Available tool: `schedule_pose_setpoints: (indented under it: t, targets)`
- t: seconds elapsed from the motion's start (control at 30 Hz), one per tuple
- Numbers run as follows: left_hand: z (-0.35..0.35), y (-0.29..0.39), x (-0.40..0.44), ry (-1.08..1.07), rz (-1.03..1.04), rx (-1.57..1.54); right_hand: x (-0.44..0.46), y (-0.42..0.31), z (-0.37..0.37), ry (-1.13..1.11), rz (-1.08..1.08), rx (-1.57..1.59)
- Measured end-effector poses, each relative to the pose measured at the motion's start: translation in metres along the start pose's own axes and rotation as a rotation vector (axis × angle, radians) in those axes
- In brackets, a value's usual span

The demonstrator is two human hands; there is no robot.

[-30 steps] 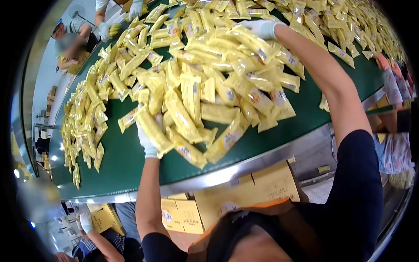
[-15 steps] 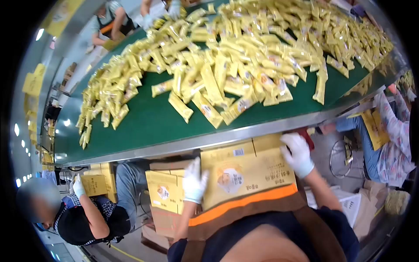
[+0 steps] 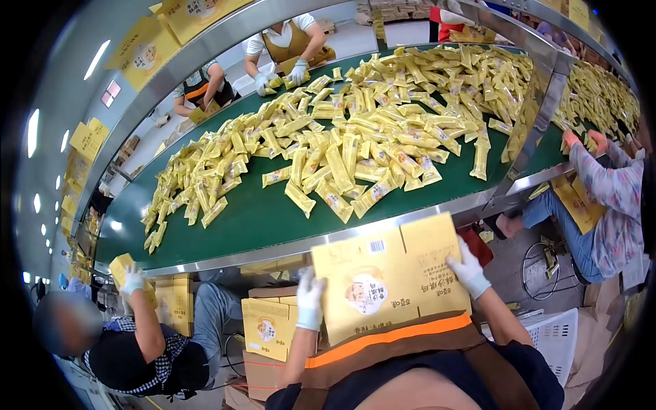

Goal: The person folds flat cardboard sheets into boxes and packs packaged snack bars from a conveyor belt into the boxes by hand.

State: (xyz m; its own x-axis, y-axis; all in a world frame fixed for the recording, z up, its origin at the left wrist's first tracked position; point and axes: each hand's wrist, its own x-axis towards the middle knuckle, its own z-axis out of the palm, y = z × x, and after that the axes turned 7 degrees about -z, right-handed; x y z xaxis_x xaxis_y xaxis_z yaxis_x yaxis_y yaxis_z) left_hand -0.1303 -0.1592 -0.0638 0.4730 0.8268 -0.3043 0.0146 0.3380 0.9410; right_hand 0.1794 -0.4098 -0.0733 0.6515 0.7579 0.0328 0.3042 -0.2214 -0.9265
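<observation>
One yellow carton (image 3: 393,270), left hand (image 3: 310,299) and right hand (image 3: 469,268) grasping its sides; packets (image 3: 339,169) heaped on green belt (image 3: 263,220).

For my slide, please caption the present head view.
Gloved left hand and right hand grip a printed yellow carton near a green surface heaped with yellow packets.

Long white tube lights (image 3: 97,59) brighten the room; pale glare spots the smooth green desk (image 3: 253,222); fisheye distortion bends the edges, and the corners fall black.
</observation>
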Motion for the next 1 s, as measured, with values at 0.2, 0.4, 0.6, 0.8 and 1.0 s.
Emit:
schedule_pose_setpoints:
  t: [0.2,0.4,0.6,0.8,1.0]
  targets:
    - [-0.020,0.088,-0.006,-0.423,0.012,-0.054,0.026,-0.151,-0.025,0.346,-0.885,-0.748]
    - [0.008,0.081,-0.002,-0.365,0.080,-0.062,0.045,-0.162,-0.016,0.102,-0.983,-0.871]
    - [0.011,0.079,-0.007,-0.365,0.095,-0.088,0.023,-0.151,-0.011,0.096,-1.061,-0.776]
    - [0.032,0.098,-0.012,-0.270,0.236,-0.146,0.061,-0.178,-0.010,0.277,-0.968,-0.565]
    - [0.089,0.154,-0.034,-0.328,0.621,-0.413,0.069,-0.241,0.011,-0.867,-0.897,-0.194]
